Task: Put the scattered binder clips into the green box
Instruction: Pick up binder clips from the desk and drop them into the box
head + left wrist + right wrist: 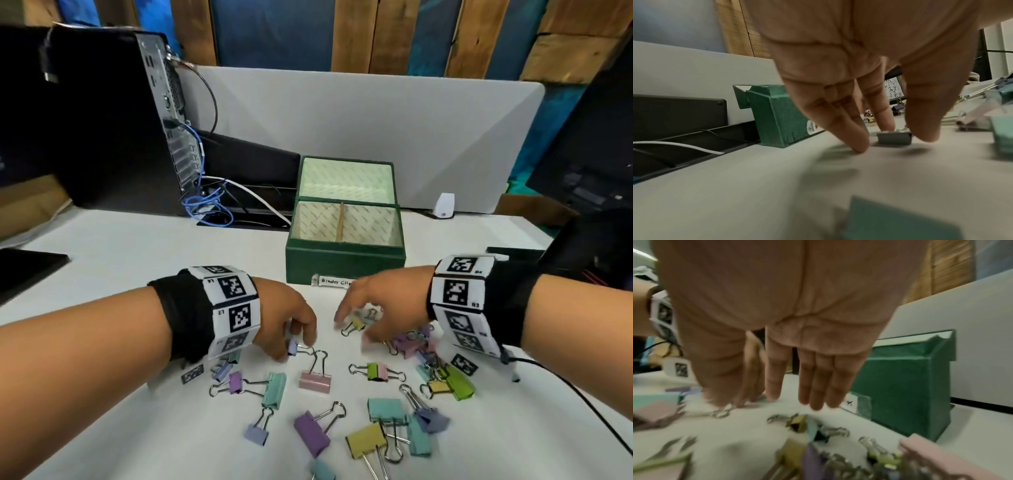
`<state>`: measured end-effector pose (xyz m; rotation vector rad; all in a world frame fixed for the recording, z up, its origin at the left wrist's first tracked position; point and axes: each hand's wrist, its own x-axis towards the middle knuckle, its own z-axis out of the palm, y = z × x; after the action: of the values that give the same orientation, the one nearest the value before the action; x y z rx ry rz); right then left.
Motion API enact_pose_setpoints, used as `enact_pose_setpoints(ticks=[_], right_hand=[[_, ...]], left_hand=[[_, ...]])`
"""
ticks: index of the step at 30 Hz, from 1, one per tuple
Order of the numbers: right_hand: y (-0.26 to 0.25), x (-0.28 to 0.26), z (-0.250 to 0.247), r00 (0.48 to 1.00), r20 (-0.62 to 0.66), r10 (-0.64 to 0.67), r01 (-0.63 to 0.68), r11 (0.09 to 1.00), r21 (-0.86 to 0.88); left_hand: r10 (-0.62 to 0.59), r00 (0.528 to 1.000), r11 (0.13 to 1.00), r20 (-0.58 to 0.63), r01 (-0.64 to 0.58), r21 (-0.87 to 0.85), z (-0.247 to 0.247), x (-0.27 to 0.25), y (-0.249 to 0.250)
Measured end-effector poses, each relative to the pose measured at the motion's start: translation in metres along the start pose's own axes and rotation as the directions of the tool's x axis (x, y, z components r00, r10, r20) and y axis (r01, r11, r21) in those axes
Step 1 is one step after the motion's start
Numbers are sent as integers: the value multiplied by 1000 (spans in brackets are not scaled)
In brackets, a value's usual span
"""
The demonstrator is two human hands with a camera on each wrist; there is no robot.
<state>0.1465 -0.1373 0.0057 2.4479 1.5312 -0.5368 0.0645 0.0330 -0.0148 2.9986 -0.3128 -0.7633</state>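
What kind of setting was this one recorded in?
Most likely an office desk. A computer tower with cables stands at the back left, a grey desk divider runs behind the green box, and binder clips lie scattered on the white desk.

An office desk: a computer tower (113, 116) with network cables (205, 202), a grey partition screen (376, 120), wood-panelled wall behind.

Pastel binder clips (376, 371), dark green box (344, 262), white table (137, 246), black-and-white checkered wristbands (233, 305).
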Motion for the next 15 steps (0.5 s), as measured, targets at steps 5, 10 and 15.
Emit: enact_pose_setpoints(ticks=[5,10,15], right_hand=[[-12,3,6,988,149,27,-17,997,-71],[-19,-1,9,987,161,5,18,991,-136],[-23,-7,15,986,162,-30,55,986,-156]], left_hand=[[0,998,1000,-60,-1,-18,9,1,1],[-4,995,1000,-103,7,26,11,2,3],[17,992,1000,-124,-14,24,13,-1,2]])
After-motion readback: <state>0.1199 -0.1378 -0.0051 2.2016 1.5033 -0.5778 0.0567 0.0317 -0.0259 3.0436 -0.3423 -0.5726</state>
